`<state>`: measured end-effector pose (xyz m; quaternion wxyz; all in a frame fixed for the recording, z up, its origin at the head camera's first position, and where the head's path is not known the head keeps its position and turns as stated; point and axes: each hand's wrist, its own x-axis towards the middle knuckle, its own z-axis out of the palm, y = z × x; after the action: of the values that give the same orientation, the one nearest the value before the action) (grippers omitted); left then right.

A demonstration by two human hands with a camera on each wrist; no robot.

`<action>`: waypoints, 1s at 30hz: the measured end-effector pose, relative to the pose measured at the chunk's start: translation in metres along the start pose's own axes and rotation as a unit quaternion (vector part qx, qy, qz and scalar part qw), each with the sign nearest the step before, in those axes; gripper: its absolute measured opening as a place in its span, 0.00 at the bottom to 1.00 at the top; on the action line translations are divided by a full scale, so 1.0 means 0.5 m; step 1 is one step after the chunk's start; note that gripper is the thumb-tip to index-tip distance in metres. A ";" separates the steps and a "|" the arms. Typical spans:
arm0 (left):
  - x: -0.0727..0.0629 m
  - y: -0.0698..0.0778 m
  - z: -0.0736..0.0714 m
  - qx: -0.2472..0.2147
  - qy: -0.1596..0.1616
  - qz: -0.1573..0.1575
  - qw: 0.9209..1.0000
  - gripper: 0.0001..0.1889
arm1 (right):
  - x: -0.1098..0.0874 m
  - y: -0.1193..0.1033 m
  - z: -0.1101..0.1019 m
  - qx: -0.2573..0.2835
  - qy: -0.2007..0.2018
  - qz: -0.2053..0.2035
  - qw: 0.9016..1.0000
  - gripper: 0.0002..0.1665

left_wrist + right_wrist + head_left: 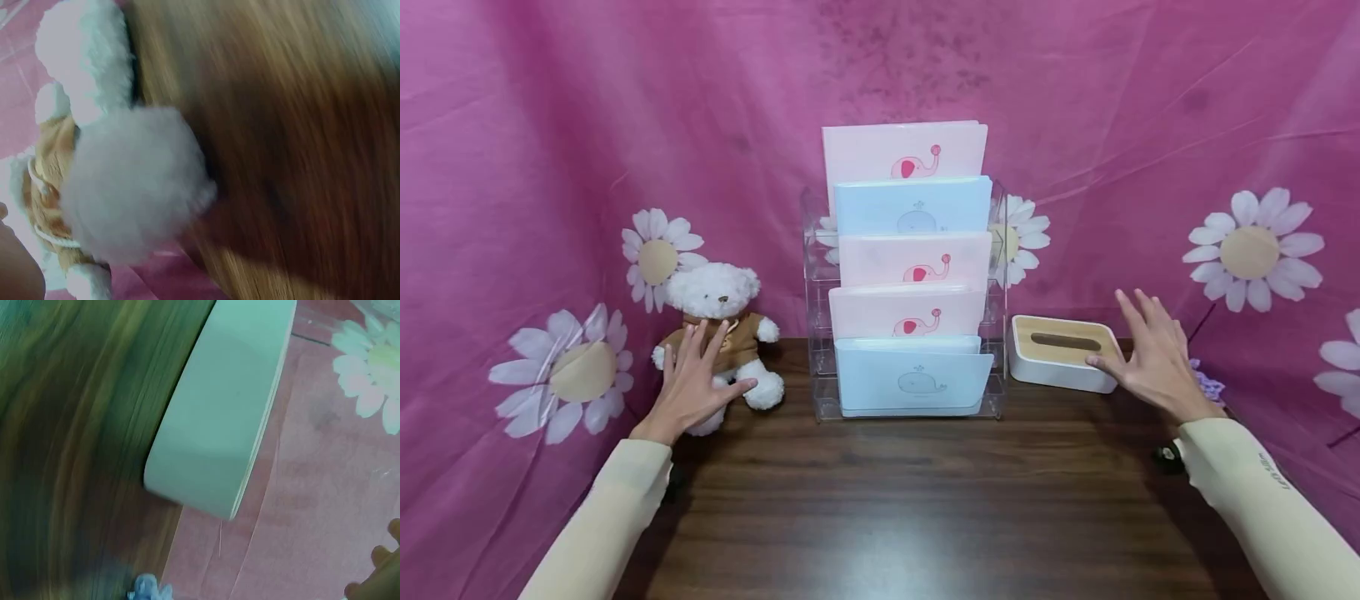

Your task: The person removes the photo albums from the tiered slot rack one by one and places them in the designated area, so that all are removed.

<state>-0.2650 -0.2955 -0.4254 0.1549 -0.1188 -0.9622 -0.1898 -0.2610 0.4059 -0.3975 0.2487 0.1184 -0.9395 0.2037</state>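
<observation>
The bear [713,287] sits on the surface [880,500], left of the clear rack [997,393]; the box [1060,372] lies right of it. The left hand [690,390], spread, is before the bear; the right hand [1156,367], also spread, is near the box. Folders [913,380] stand in the rack.

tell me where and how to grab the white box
Probably at the right end of the box, pinched across its long front and back walls, coming from above on the right. It lies flat, longer than deep, its left end beside the rack, and the right hand is at its right end. I'd avoid the slotted lid, which might lift off.
</observation>
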 end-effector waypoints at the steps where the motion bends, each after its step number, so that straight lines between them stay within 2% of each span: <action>1: 0.002 0.002 0.002 -0.012 0.010 0.007 1.000 0.56 | 0.001 -0.005 0.001 0.017 0.005 0.001 1.000 0.68; 4: 0.010 0.011 0.002 -0.066 0.029 0.016 0.997 0.56 | -0.001 -0.025 0.002 0.072 0.011 0.025 0.997 0.71; 6: 0.015 0.020 0.000 -0.109 0.033 0.009 0.993 0.57 | -0.003 -0.042 0.002 0.114 0.009 0.047 0.992 0.72; 12: 0.027 0.057 -0.007 -0.213 0.019 -0.051 0.976 0.60 | 0.015 -0.089 0.002 0.220 0.011 0.062 0.973 0.66; 17: 0.036 0.090 -0.008 -0.294 -0.002 -0.089 0.952 0.58 | 0.043 -0.146 -0.001 0.295 0.029 0.038 0.954 0.62; 20: 0.042 0.109 -0.006 -0.330 0.001 -0.088 0.940 0.56 | 0.057 -0.191 -0.002 0.323 0.047 0.006 0.945 0.59; 23: 0.051 0.124 0.003 -0.373 0.003 -0.074 0.925 0.53 | 0.070 -0.234 0.004 0.338 0.056 -0.026 0.939 0.56; 27: 0.060 0.145 0.018 -0.439 0.006 -0.058 0.896 0.48 | 0.079 -0.280 0.018 0.338 0.047 -0.055 0.938 0.51; 30: 0.067 0.162 0.024 -0.464 0.011 -0.052 0.884 0.46 | 0.087 -0.304 0.029 0.338 0.035 -0.068 0.938 0.48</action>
<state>-0.2756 -0.2120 -0.3977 0.0824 -0.1248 -0.7675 -0.6233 -0.2547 0.2590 -0.3374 0.2397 0.2521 -0.7957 0.4958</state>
